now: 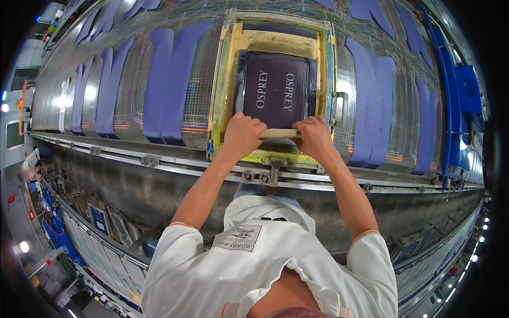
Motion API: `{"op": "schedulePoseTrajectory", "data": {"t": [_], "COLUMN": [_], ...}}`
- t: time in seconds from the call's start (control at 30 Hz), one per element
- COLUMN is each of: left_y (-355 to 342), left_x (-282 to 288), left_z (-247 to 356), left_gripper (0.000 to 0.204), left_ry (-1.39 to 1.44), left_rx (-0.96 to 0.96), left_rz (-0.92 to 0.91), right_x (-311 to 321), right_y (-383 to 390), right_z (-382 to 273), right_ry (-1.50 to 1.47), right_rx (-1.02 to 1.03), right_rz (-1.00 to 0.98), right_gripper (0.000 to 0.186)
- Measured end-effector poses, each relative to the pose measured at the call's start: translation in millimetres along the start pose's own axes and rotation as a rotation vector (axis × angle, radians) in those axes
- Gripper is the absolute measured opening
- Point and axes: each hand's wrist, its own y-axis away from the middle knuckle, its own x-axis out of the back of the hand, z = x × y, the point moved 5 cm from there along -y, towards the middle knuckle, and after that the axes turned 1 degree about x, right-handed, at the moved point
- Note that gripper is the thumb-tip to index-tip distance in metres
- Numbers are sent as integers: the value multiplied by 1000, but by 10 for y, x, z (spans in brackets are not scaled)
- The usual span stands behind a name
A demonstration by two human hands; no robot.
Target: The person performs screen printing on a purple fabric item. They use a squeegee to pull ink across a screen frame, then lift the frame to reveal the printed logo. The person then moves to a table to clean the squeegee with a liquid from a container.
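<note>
My left hand [244, 133] and my right hand [315, 137] are closed on the two ends of a squeegee [280, 133] with a pale wooden handle. It lies crosswise at the near end of a screen-printing frame [225, 85], whose border is taped yellow and smeared with ink. Inside the border, the dark mesh window [273, 103] carries light lettering in two columns. The squeegee's blade is hidden beneath the handle and my fingers. A metal handle [341, 106] sticks out from the frame's right side.
Paired purple fabric pieces lie on the long printing table, some left of the frame [177, 74] and some right of it [366, 95]. A metal rail [185, 168] edges the near side. Blue machinery [466, 90] stands at the right. Another person [31, 164] is at the far left.
</note>
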Motion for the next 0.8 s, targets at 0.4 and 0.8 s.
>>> {"op": "schedulePoseTrajectory", "data": {"t": [0.4,0.8], "left_y": [-1572,-2131], "left_x": [340,507], "left_z": [-796,-1127], "left_gripper": [48,61], "left_ry": [-28,-31], "left_rx": [38,62], "left_rz": [-150,-122], "right_x": [559,768], "right_y": [-1376,-1903], "right_z": [865,1108], "right_ry": [-23,-115], "right_rx": [-189,-237], "right_rz": [-152,-147], "right_gripper": [30,37]}}
